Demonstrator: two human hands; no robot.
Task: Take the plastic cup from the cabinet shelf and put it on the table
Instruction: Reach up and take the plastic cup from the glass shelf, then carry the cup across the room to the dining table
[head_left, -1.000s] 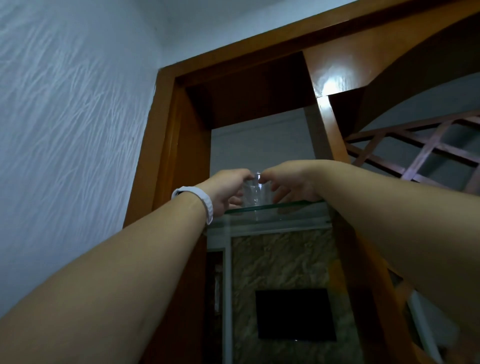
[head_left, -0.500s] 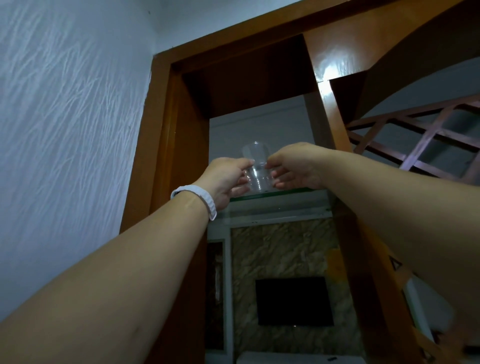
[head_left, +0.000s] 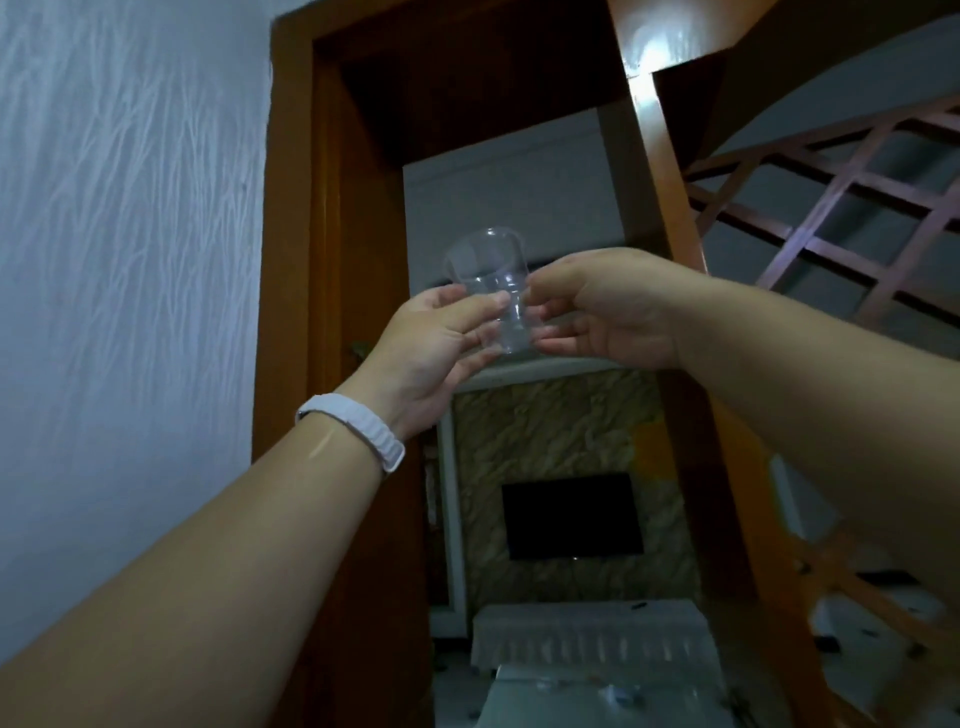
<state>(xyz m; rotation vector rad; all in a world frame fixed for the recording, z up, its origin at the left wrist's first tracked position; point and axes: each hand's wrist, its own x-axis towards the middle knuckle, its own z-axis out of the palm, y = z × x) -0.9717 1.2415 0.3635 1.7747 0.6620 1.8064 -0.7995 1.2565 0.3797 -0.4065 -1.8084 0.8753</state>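
fingertips of both hands pinch the plastic cup (head_left: 491, 291) from opposite sides — left hand (head_left: 434, 345) with thumb and forefinger closed on the lower wall, right hand (head_left: 602, 309) with thumb and fingers narrowed onto the other side. cup is upright, mouth up, held in the air in front of the wooden cabinet frame (head_left: 332, 260), clear of any surface. can't pick out the shelf itself from here; a pale ledge sits just under the hands.

step, as i read it: pickup looks done, carry to the table is what's in hand. no table clearly in view — only a blurred pale surface (head_left: 587, 639) low in the frame, can't say what it is.

next move calls for lowering both arms together, keeping the cup level, and a light grip — thin clear plastic will likely flex or pop out if squeezed. one hand could probably take it alone.

contents: cup looks empty, see-through all the way down, no liquid line visible. white band (head_left: 353, 428) on the left wrist, not in the way.
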